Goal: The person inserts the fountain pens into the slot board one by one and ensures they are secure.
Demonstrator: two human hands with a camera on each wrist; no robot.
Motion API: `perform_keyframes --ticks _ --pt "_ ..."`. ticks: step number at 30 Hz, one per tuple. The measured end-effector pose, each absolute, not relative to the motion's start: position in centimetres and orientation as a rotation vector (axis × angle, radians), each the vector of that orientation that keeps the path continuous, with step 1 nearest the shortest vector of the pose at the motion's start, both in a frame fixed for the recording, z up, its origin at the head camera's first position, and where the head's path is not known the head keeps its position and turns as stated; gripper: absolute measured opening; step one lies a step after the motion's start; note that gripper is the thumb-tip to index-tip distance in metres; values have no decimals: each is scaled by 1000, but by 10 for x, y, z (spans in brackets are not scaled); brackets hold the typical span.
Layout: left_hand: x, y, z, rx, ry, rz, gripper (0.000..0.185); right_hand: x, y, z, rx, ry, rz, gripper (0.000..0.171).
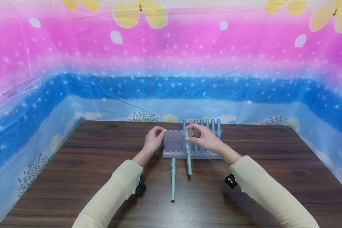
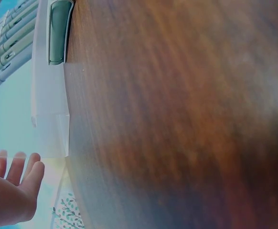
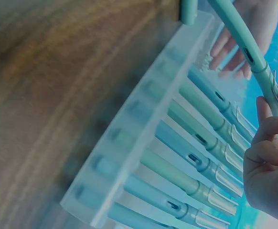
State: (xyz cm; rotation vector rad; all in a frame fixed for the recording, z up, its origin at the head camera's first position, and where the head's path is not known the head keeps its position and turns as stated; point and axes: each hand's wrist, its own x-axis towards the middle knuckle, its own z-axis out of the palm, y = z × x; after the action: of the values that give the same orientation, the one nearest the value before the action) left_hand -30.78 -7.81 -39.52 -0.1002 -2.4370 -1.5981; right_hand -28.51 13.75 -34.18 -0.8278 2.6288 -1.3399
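A clear pen rack (image 1: 173, 142) stands on the table, its right part filled with several blue and green pens (image 3: 196, 143) standing side by side. My right hand (image 1: 203, 137) pinches a light green fountain pen (image 1: 189, 164) by its capped upper end, slanting in front of the rack with its lower end toward me. At the rack's upper left edge, my left hand (image 1: 154, 139) holds the side panel between thumb and fingers; in the left wrist view its fingertips (image 2: 19, 155) show partly through the clear plastic. Another green pen (image 1: 173, 182) lies on the table before the rack.
The brown wooden table (image 1: 88, 177) reaches back to a pink and blue patterned cloth (image 1: 165, 85) that hangs around its far and side edges. Black straps (image 1: 231, 181) sit at both sleeve cuffs.
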Motion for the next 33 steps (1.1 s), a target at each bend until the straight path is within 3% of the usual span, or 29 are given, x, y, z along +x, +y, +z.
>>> perform_keyframes --ticks 14,33 --pt "-306 -79 -394 -111 -2444 -1591 21 -299 134 -328 -739 2745 -1393 35" --pt "-304 -81 -394 -167 -2396 -1631 23 -303 128 -330 -921 2943 -1465 31"
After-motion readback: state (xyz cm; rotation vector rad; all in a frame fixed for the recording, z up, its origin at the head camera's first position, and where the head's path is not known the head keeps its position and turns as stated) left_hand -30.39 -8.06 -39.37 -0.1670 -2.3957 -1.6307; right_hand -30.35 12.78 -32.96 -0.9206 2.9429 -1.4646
